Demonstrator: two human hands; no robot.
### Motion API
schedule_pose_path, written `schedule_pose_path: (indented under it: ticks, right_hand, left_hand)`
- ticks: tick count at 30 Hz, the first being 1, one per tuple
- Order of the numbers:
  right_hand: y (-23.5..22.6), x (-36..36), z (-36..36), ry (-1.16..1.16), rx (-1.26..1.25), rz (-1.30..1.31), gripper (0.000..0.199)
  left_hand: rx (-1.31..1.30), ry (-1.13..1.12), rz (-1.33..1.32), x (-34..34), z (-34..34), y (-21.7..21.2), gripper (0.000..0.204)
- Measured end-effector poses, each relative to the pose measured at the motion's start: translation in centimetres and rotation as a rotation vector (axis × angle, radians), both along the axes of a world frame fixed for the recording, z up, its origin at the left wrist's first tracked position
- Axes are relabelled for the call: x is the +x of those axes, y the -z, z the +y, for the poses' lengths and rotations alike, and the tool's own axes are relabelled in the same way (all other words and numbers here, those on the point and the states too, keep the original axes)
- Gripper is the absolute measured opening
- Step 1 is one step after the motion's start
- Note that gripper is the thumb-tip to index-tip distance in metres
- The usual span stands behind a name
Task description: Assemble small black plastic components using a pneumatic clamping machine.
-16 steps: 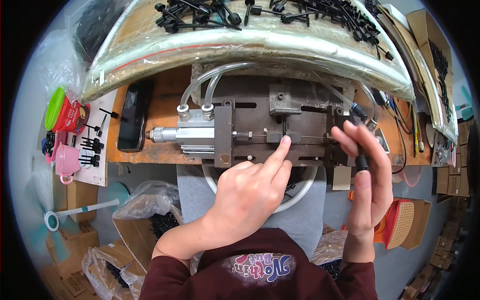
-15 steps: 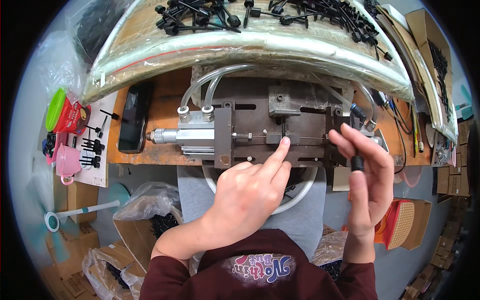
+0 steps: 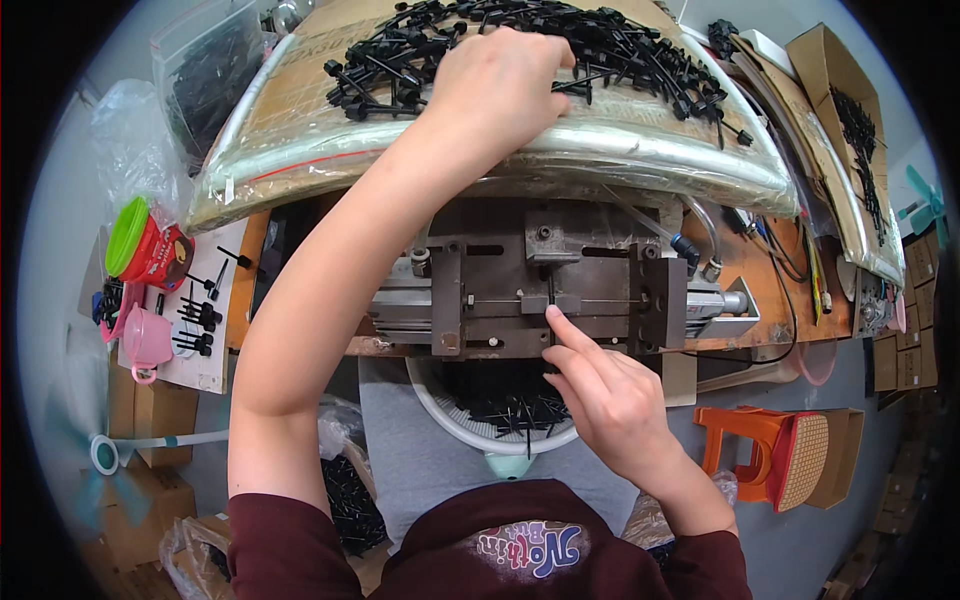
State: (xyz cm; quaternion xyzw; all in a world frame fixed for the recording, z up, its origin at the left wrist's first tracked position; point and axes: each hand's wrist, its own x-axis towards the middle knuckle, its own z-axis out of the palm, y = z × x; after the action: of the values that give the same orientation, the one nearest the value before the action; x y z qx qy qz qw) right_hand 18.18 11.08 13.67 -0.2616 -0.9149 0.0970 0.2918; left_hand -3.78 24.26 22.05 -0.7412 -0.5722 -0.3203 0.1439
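The person's right hand [image 3: 615,400] is resting at the front of a dark metal fixture [image 3: 495,275], its extended index fingertip touching the small block [image 3: 568,305] at the centre. A slender black rod [image 3: 551,285] is running front to back there, ending at that fingertip. The remaining fingers are curling inward; from where I am standing, I cannot tell whether they are pinching anything. The left hand [image 3: 500,85] is lying over the pile of black pieces [image 3: 400,65] on the film-wrapped board [image 3: 300,180] behind the fixture. Its thumb and index finger are standing apart at the right side; the other fingertips are hiding, so any hold on a piece is remaining uncertain. More black pieces are lying in the white basket [image 3: 433,420] below the bench edge.

Handling, by judgement: each piece is probably weighing little and behaving stiffly, its smooth shank perhaps slipping or rolling between dry fingers, its thin end perhaps bending under side load. The thicker head is offering the surest hold, thumb opposing index finger. Tangled neighbours are likely catching on one another, so lifting singly by the head is seeming wisest.
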Motion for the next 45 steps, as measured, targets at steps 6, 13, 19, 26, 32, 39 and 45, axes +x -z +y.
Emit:
schedule_pose_path:
  ticks: [6,13,19,26,32,39,45]
  right_hand:
    - [-0.5,-0.2,0.2,0.001,0.056,-0.126,0.017]
    - [-3.5,0.3,2.4,-0.098,-0.091,-0.106,0.026]
    - [-9.7,-3.7,12.7,0.038,0.197,0.101,0.017]
    - [-11.5,-7.1,23.2,0.170,0.254,-0.410,0.013]
    - [-12.6,-7.4,20.6,0.132,0.113,-0.556,0.011]
    - [-9.6,-5.1,23.5,0.013,0.170,-0.300,0.013]
    - [-9.4,-4.7,24.3,-0.031,0.125,-0.330,0.009]
  left_hand:
    - [0.000,0.172,-0.200,-1.0,0.0,0.2,0.029]
    - [-0.032,0.329,-0.545,-0.9,-10.0,-2.1,0.022]
    - [-0.124,0.283,-0.328,1.0,-16.9,1.8,0.029]
    - [-0.204,0.229,-0.207,4.1,-19.3,6.6,0.024]
    - [-0.219,0.157,-0.126,5.3,-18.4,9.3,0.023]
    - [-0.230,0.109,-0.079,5.5,-18.4,9.1,0.022]
    - [0.108,0.117,-0.316,2.5,-20.8,7.2,0.032]
